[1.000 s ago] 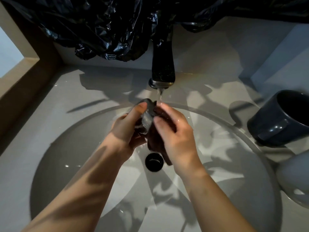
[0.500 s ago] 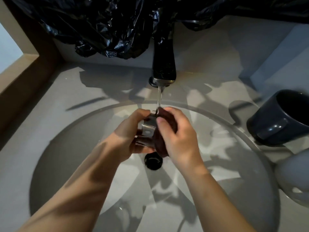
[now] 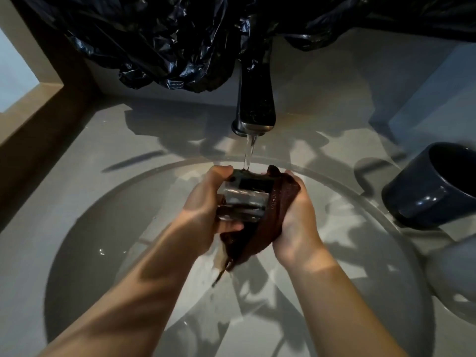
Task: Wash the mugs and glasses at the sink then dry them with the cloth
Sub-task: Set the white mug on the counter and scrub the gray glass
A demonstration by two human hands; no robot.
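Head: left hand holds glass, right hand cloth.

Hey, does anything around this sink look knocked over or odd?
The dark blue mug appears to lie on its side on the counter right of the basin, and crumpled black plastic hangs behind the faucet.

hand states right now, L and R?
Left hand: grips the glass under the tap.
Right hand: holds the brown cloth against the glass.

Dim scene, hard shadows across the sink, wide-angle edge bending.
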